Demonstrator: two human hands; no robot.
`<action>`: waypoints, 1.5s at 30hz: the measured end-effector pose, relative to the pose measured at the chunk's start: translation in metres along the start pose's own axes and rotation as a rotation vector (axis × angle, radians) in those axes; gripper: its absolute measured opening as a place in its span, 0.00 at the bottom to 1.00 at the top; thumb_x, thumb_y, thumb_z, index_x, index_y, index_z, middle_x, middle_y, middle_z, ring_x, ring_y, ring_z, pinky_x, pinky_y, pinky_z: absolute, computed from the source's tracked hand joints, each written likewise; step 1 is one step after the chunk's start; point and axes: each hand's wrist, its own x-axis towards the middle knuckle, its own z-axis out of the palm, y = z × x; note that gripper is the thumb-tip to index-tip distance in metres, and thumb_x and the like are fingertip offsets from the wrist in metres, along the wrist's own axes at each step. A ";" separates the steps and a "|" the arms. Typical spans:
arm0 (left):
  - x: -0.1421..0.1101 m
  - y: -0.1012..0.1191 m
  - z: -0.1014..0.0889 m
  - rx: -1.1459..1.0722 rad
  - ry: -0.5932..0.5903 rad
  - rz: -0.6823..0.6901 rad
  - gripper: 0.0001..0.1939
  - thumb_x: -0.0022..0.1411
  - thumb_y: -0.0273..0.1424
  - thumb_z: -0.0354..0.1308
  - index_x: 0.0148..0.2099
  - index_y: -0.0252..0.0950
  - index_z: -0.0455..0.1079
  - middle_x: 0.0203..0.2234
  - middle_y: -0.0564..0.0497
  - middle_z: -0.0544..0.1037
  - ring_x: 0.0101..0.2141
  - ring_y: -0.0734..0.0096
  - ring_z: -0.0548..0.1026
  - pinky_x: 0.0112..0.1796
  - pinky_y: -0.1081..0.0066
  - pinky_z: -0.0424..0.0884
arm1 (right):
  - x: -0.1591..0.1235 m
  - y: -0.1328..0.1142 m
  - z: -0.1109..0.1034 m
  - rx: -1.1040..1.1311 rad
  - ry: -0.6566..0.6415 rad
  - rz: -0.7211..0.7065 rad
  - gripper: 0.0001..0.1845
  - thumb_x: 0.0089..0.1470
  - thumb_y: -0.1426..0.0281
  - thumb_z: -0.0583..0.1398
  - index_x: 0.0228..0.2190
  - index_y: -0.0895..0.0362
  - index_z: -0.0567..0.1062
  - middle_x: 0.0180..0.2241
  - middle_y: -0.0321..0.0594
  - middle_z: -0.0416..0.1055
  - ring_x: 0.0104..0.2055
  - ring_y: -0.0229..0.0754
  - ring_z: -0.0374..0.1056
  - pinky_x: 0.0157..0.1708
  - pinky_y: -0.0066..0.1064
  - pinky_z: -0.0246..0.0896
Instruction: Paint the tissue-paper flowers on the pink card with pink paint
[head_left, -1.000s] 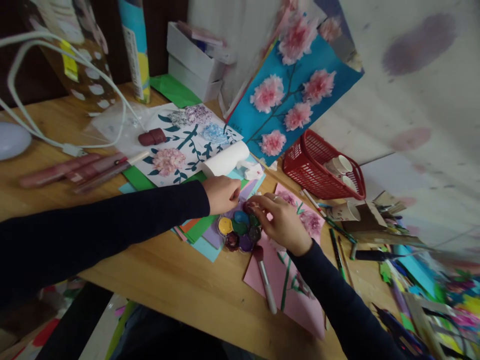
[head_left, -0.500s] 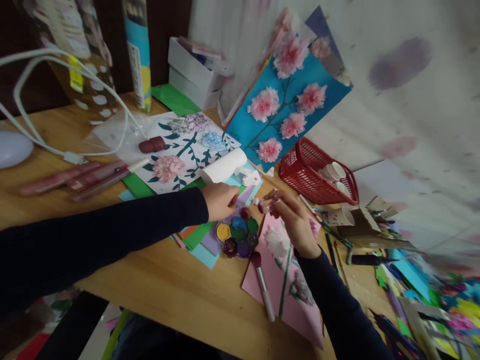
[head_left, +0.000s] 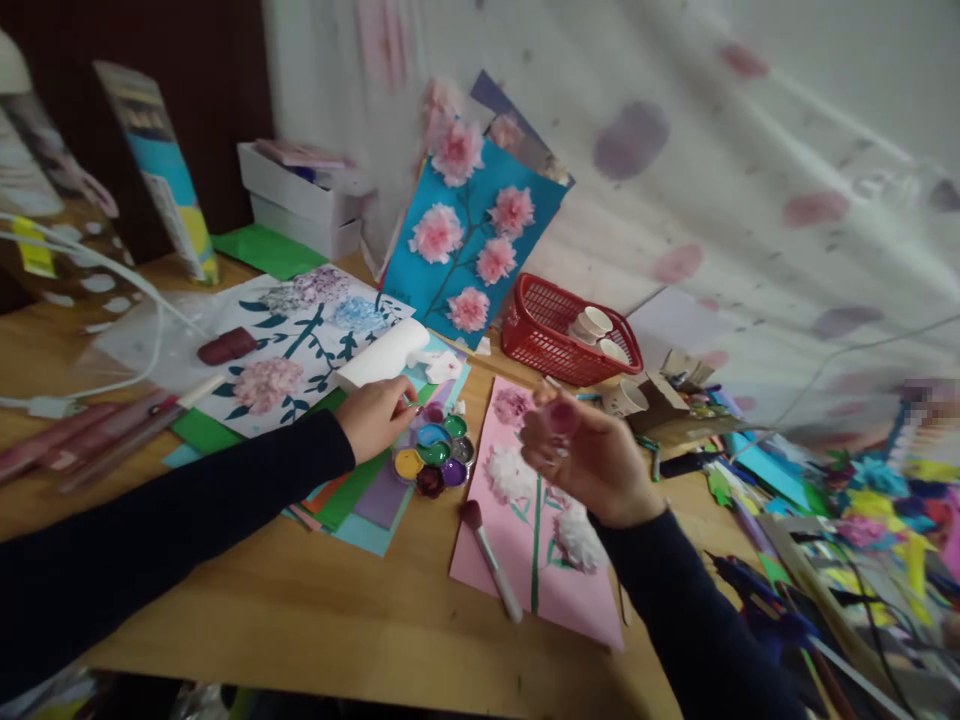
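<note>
Right hand [head_left: 589, 455] up over the pink card [head_left: 570, 605], fingers bent, a reddish spot [head_left: 564, 417] showing among them, and whether that's paint or something pinched I can't tell. Left hand [head_left: 375, 415] now, right beside the paint pots [head_left: 433, 452], fingers curled in; can't make out whether it grips anything. Beneath them runs the wooden table [head_left: 337, 625]. At the back leans that blue panel [head_left: 480, 210] with its pink flowers [head_left: 436, 233], and before it, flat, a white sheet [head_left: 300, 340] of leaves and blooms. Nearer, the pink card lies with two white flowers and a purplish one, green stem between. Red basket [head_left: 540, 345] behind it, paper cups [head_left: 595, 322] inside! Those paint pots sit in a ring just left of the card: yellow, green, blue, purple. Slimmest of all, a brush [head_left: 491, 562] on the card's left side, its reddish head pointing away.
</note>
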 end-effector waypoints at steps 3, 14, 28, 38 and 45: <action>-0.001 0.000 -0.003 0.060 0.012 0.021 0.07 0.61 0.31 0.51 0.40 0.34 0.67 0.29 0.51 0.76 0.28 0.69 0.74 0.30 0.72 0.66 | -0.032 -0.018 -0.028 -0.039 0.162 -0.188 0.11 0.59 0.63 0.47 0.27 0.52 0.62 0.21 0.30 0.38 0.20 0.37 0.36 0.19 0.30 0.40; -0.060 0.080 0.039 0.065 0.023 0.894 0.13 0.68 0.33 0.48 0.48 0.33 0.68 0.43 0.44 0.77 0.45 0.62 0.72 0.49 0.63 0.66 | -0.086 0.032 -0.078 -0.298 0.818 -0.605 0.04 0.57 0.65 0.57 0.33 0.51 0.70 0.30 0.37 0.67 0.28 0.38 0.61 0.30 0.34 0.58; -0.059 0.089 0.071 0.155 -0.121 0.971 0.15 0.70 0.35 0.45 0.49 0.35 0.69 0.48 0.46 0.75 0.46 0.60 0.71 0.44 0.62 0.66 | -0.032 0.079 -0.044 -1.206 0.358 -0.573 0.06 0.58 0.69 0.56 0.38 0.56 0.71 0.27 0.40 0.70 0.32 0.44 0.64 0.37 0.38 0.54; -0.065 0.085 0.078 0.159 -0.015 0.951 0.13 0.67 0.32 0.50 0.49 0.34 0.70 0.48 0.45 0.75 0.49 0.61 0.69 0.53 0.61 0.59 | -0.031 0.077 -0.041 -0.983 0.493 -0.591 0.06 0.54 0.72 0.59 0.36 0.55 0.72 0.24 0.36 0.68 0.27 0.40 0.62 0.32 0.35 0.57; -0.069 0.084 0.082 0.127 0.008 0.938 0.13 0.68 0.30 0.48 0.49 0.32 0.69 0.48 0.44 0.75 0.49 0.61 0.70 0.53 0.62 0.60 | -0.022 0.080 -0.042 -0.994 0.483 -0.510 0.05 0.53 0.71 0.59 0.34 0.55 0.73 0.23 0.34 0.67 0.27 0.38 0.62 0.33 0.33 0.57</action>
